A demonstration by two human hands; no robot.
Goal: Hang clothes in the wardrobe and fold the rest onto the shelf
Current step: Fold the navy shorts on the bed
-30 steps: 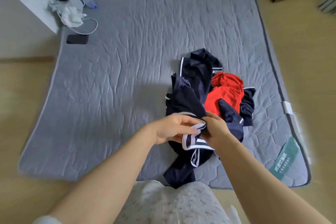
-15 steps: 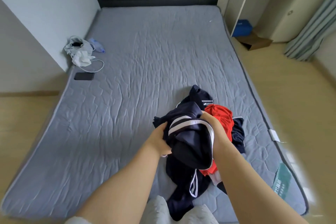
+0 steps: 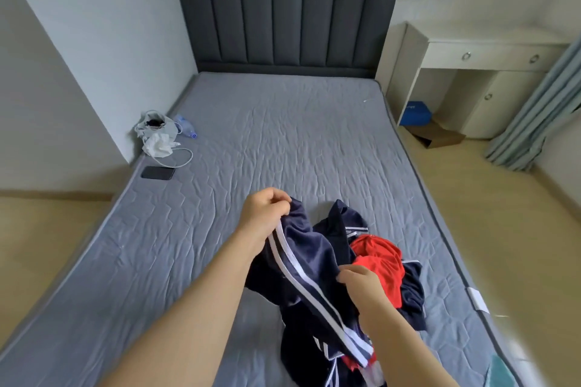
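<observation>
A navy garment with white stripes [image 3: 309, 264] is lifted above the bed's near right part. My left hand [image 3: 262, 214] pinches its upper edge, raised toward the middle of the mattress. My right hand [image 3: 361, 284] grips the same garment lower down, beside the stripes. Under and behind it lies a pile: a red garment [image 3: 382, 261] and more navy clothes [image 3: 342, 225] on the grey mattress [image 3: 267, 141]. The wardrobe and shelf are out of view.
At the mattress's left edge lie a black phone [image 3: 157, 172], a white cable, a white bag with tissue [image 3: 157, 135] and a plastic bottle [image 3: 185, 129]. A dark headboard [image 3: 286, 22] stands at the back. A white desk [image 3: 490, 72], blue box, cardboard and curtain are on the right.
My hands have drawn apart, stretching out the striped navy garment; the left hand rose up and away. The camera has tilted up, showing the headboard and walls.
</observation>
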